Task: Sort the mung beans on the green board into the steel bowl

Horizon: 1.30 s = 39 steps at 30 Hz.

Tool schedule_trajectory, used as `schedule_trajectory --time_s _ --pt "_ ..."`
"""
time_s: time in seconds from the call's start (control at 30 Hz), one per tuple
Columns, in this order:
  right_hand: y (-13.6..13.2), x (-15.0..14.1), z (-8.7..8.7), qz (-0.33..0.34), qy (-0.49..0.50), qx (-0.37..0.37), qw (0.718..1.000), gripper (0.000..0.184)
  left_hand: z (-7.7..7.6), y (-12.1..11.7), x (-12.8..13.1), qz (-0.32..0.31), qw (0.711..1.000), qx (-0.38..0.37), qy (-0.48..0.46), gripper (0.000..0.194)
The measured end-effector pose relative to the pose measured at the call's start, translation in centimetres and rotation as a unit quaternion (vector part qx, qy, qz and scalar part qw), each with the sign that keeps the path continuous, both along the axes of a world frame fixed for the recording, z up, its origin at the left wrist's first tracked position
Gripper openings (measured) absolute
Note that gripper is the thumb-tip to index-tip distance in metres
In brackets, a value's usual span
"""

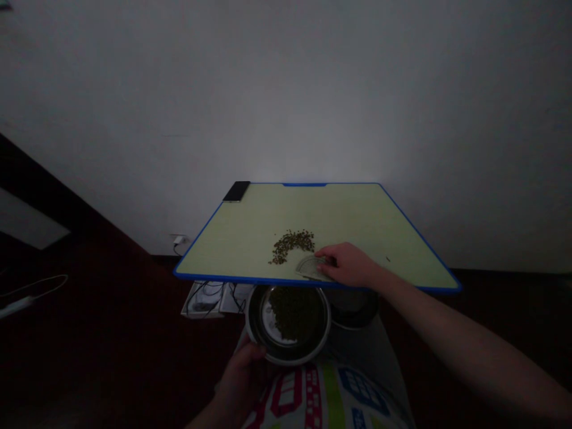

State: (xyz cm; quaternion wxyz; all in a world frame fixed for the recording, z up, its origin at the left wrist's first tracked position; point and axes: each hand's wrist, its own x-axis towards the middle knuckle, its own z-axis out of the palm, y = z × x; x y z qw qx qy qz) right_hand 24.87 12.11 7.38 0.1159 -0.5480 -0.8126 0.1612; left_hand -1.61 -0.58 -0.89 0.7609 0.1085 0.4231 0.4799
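Note:
My left hand (pixel 245 364) grips the rim of a round metal bowl (pixel 251 319) at its lower left. Dark green-brown grains (pixel 297 313) cover much of the bowl's inside, and bare shiny metal shows on the left. The bowl sits just below the front edge of a pale board (pixel 357 214) with a blue rim. Between the fingers of my right hand (pixel 346 262) is a clear protractor (pixel 309 266), held low over or on the board near that edge. Brown grains (pixel 292 239) lie in a curved heap just beyond and left of the protractor.
A black phone (pixel 236 191) rests on the board's far left corner. A second round bowl (pixel 355 307) stands under the front edge, partly hidden. Cables lie on a white box (pixel 203 301) below left. A wall (pixel 286 89) rises behind the board.

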Motion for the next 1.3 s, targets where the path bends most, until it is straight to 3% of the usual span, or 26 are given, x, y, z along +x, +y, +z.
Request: schedule_trajectory --time_s 0.33,0.6,0.83,1.13,1.3 --pt "-0.8 -1.4 0.1 0.024 0.013 -0.003 1.0 0.036 0.1 0.1 0.0 -0.01 1.0 0.0 0.006 0.04" --pt "-1.6 -2.3 0.2 0.082 0.053 -0.019 0.995 0.034 -0.4 0.1 -0.2 -0.016 1.0 0.014 -0.006 0.045" --pt "-0.2 -0.1 -0.4 0.038 0.14 -0.035 0.989 0.034 -0.8 0.2 -0.3 -0.005 1.0 0.012 -0.013 0.046" --pt "1.4 2.6 -0.2 0.018 0.091 0.014 0.996 0.035 -1.1 0.1 -0.1 -0.004 1.0 0.004 -0.024 0.048" --pt "4.4 3.7 1.4 0.053 0.123 -0.007 0.991 0.013 -1.4 0.1 -0.4 -0.008 1.0 0.012 -0.021 0.049"
